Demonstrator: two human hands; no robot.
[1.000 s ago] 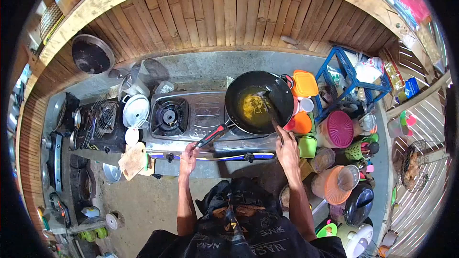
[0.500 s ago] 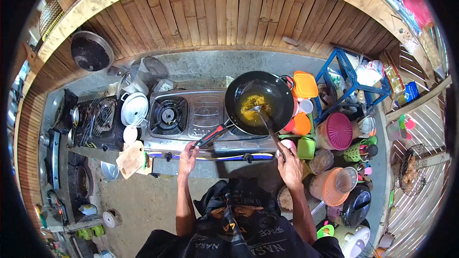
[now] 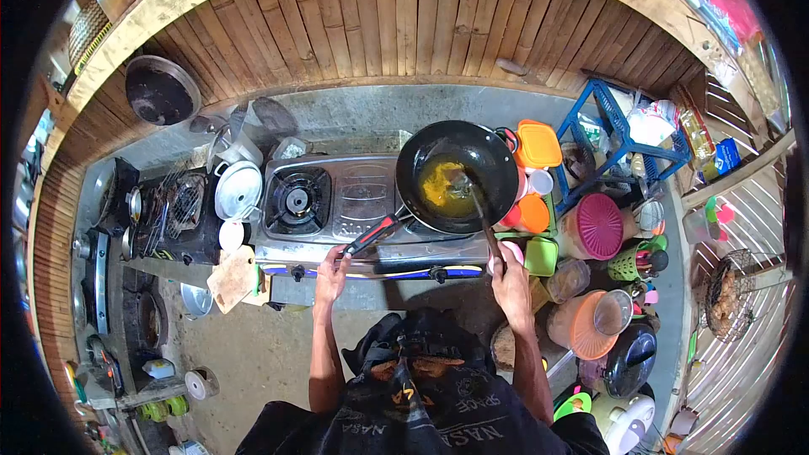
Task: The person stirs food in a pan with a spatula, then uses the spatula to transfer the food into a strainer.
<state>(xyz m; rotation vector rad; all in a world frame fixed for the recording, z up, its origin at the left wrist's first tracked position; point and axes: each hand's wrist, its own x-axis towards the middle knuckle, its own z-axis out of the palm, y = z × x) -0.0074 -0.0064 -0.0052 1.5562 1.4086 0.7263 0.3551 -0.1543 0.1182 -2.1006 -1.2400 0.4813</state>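
Note:
A black wok [image 3: 419,147] sits on the right side of the steel gas stove [image 3: 362,194]. Yellow-orange chopped food [image 3: 440,185] lies in oil at its bottom. My left hand [image 3: 332,275] is closed around the end of the wok's black and red handle [image 3: 372,234]. With my right hand [image 3: 511,286] I grip a spatula [image 3: 483,215] by its dark handle. The metal blade of the spatula rests in the wok, at the right side of the food.
Orange-lidded containers [image 3: 538,145] crowd the wok's right side, near a blue rack [image 3: 624,131]. More tubs, one with a pink lid [image 3: 599,221], line the right counter. A lidded pot [image 3: 239,191], cutting board [image 3: 230,280] and grill rack [image 3: 185,206] stand left of the stove.
The spatula blade has moved slightly right and up inside the wok, and the food has gathered more to the left. My left hand stays on the wok handle.

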